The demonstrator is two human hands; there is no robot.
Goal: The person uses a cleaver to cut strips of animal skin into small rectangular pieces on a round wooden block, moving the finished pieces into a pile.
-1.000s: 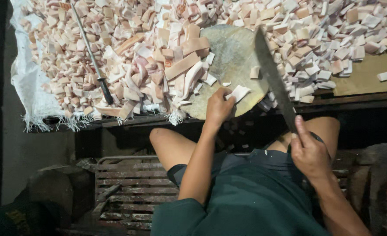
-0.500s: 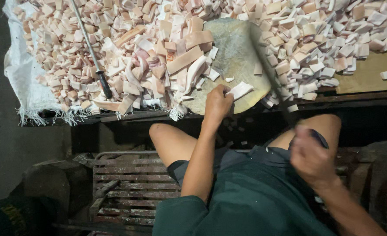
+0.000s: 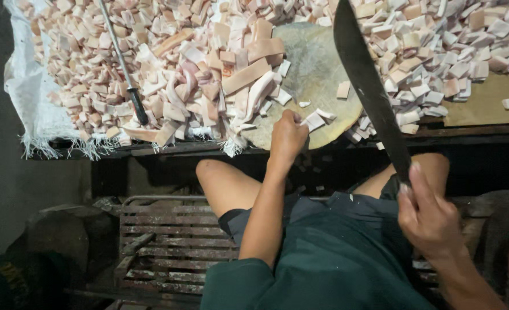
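- Right hand (image 3: pixel 430 221) wrapped shut around the handle of a long dark cleaver (image 3: pixel 369 86), blade raised over the round chopping block (image 3: pixel 317 69).
- Left hand (image 3: pixel 288 138) closed at the block's near edge, pinching a pale strip (image 3: pixel 313 120); exact finger hold hard to make out.
- Cut pinkish-white pieces (image 3: pixel 208 69) heaped all around the block on a wooden table (image 3: pixel 484 106).
- White woven sack (image 3: pixel 33 97) frayed at the table's left edge; sharpening steel (image 3: pixel 125 72) lying on the pile.
- Slatted wooden crate (image 3: pixel 162 241) below, on a dim floor.
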